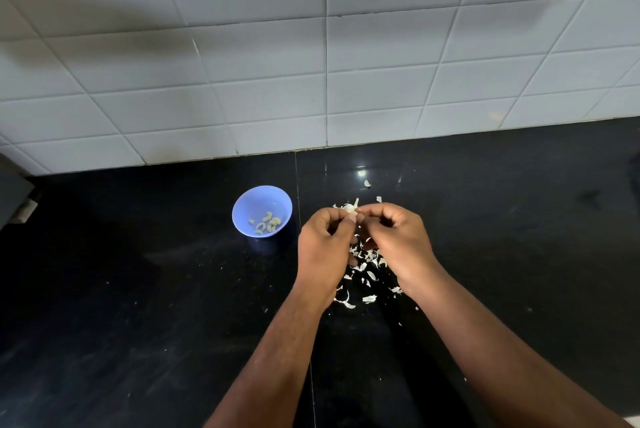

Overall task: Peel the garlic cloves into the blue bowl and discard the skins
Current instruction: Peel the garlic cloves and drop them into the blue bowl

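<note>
We've got the garlic clove [350, 208] pinched btwn left hand [323, 247] & right hand [398, 240], blue bowl [262, 211] at 9 o'clock. Slick clove could pop out into skins [367, 266] at 6.

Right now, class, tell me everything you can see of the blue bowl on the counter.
The blue bowl is small, round and plain, smooth like plastic, pale blue inside and darker outside. It stands upright on the black counter, to the left of the hands and apart from them. A few peeled garlic cloves lie at its bottom. Nothing else touches it.
</note>
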Demonstrator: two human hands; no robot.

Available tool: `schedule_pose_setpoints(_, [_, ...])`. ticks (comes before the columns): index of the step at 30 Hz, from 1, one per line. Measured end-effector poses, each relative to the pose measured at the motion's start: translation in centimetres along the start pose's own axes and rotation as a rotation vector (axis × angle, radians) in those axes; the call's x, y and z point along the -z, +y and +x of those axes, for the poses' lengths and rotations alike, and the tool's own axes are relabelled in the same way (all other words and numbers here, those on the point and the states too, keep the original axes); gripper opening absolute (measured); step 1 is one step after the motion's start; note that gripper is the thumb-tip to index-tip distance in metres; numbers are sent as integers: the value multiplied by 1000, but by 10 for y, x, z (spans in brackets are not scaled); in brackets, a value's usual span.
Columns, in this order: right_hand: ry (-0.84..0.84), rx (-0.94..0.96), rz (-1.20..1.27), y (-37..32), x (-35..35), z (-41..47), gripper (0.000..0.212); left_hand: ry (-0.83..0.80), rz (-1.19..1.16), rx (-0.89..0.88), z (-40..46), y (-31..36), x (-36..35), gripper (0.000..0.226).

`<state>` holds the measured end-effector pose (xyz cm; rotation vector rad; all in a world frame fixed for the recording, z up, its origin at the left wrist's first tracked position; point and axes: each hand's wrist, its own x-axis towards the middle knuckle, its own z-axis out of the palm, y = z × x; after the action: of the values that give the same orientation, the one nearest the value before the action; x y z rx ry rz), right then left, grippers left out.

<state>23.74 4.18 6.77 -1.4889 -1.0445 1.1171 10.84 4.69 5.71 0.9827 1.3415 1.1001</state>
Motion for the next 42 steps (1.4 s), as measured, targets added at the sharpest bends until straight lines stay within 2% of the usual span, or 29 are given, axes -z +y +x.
schedule_pose_setpoints(2, [2,-104,180,-2,0,-1,11,-93,-9,27,-3,3,0,11])
schedule_pose_setpoints(5, [-7,-126,236,1,3,1,12,-164,-5,109,-9,4,0,23])
schedule_pose_setpoints(11, [-31,27,110,3,9,-3,12,-67,47,127,-9,2,2,42])
schedule_pose_setpoints(16, [-76,117,4,2,11,-8,13,-88,-147,111,-8,10,3,24])
schedule_pose_setpoints(21, [-79,126,-45,0,13,-7,13,-125,-276,149,-11,13,4,16])
schedule_pose_setpoints(29, [-53,284,-262,0,10,-9,15,-36,-192,107,-15,9,0,18])
schedule_pose_setpoints(31, [-42,268,-199,0,7,-10,13,-28,-225,118,-17,10,0,18])
schedule_pose_setpoints(36, [-76,-36,303,0,-6,-21,16,-67,-310,108,-20,14,1,17])
schedule_pose_setpoints(42, [-81,-264,613,-4,-16,-22,17,-92,-125,92,-24,20,-2,21])
